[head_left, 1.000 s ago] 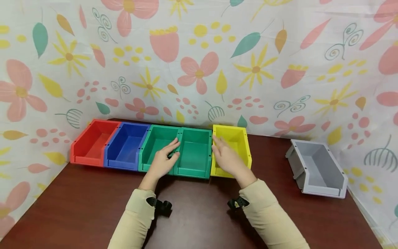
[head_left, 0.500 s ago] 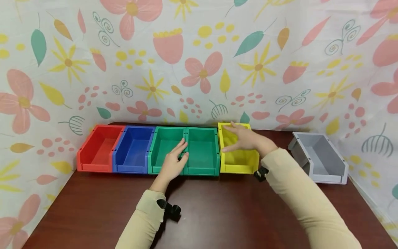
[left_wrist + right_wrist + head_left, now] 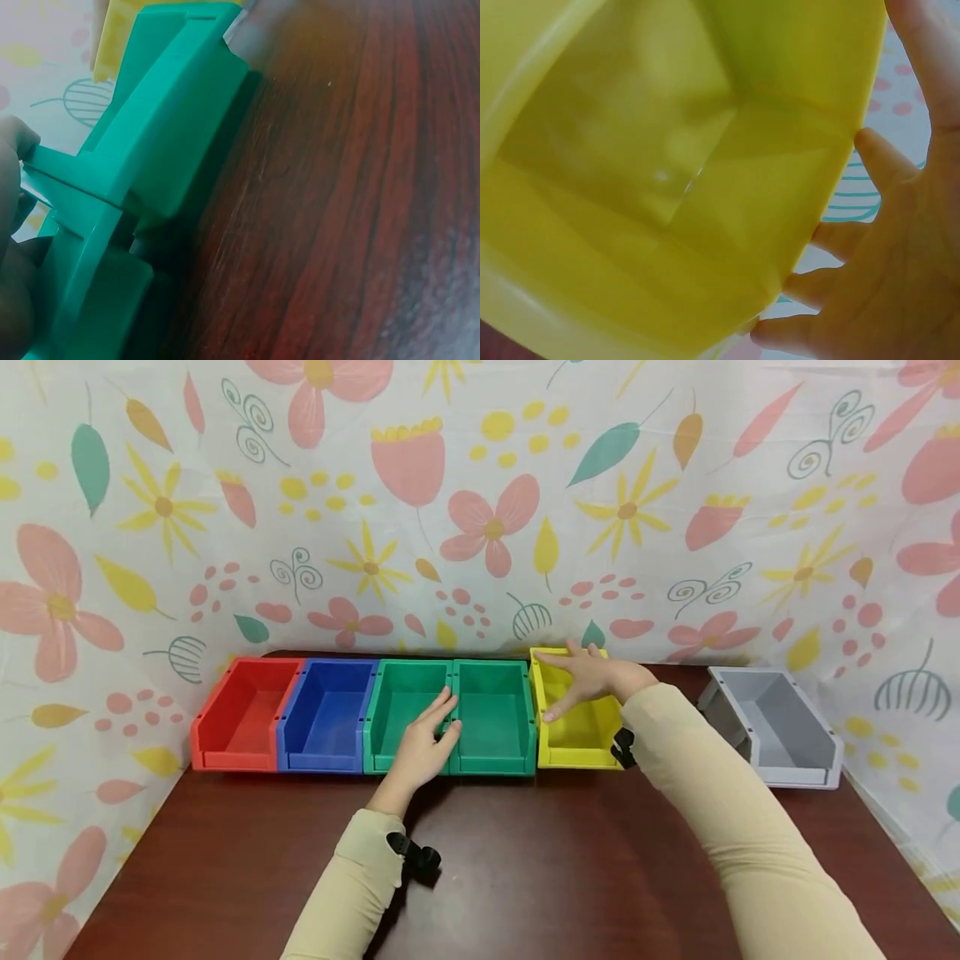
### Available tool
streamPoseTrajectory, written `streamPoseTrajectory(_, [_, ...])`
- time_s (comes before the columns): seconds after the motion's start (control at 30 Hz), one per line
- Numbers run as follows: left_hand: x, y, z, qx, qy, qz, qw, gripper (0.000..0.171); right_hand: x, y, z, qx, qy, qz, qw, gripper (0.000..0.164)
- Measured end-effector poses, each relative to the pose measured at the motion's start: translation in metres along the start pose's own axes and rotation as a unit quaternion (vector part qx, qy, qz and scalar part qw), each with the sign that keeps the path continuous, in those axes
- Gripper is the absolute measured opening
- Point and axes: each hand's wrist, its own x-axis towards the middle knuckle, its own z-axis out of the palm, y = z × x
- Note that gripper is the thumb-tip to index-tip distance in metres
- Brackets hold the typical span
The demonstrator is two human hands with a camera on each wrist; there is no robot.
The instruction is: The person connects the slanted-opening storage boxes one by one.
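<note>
Two green bins (image 3: 491, 718) stand side by side. My left hand (image 3: 423, 747) rests over their adjoining walls, its fingers nearly straight. In the left wrist view, fingertips (image 3: 22, 139) touch the green rim. To the right, the yellow bin (image 3: 577, 758) stands close beside the green pair, its far edge slightly farther back. My right hand (image 3: 592, 677) reaches over it with spread fingers. In the right wrist view, several fingertips (image 3: 829, 234) touch the yellow bin's rim, and its inside holds nothing. The thumb points toward the bin's left wall.
A blue bin (image 3: 327, 760) and a red bin (image 3: 236, 760) continue the row leftward. A grey bin (image 3: 795, 774) stands apart at the right, angled. Behind the brown table (image 3: 525, 860) hangs a flower-patterned cloth (image 3: 600, 577).
My right hand moved from the yellow bin's left wall to farther over it, with fingers spreading. My left hand stays at the green bins. The head view has shifted slightly.
</note>
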Motion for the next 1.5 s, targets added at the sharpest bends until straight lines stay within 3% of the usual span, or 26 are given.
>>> streamPoseTrajectory(0.63, [0.002,-0.005,-0.010,0.003,0.001,-0.007,1.0000,0.048,0.005,-0.015,-0.004,-0.011,-0.030,0.023,0.999,0.116])
streamPoseTrajectory(0.93, [0.002,0.000,-0.003,-0.002,-0.005,-0.002,1.0000,0.048,-0.001,-0.013,-0.007,-0.028,-0.048,0.049,0.997,0.118])
streamPoseTrajectory(1.23, [0.004,0.001,-0.003,0.002,0.007,0.004,1.0000,0.048,-0.004,-0.025,-0.008,-0.035,-0.042,0.078,0.995,0.120])
streamPoseTrajectory(1.5, [0.003,0.002,-0.001,0.000,0.012,-0.011,0.9999,0.048,0.001,-0.028,-0.007,-0.051,-0.045,0.087,0.994,0.121])
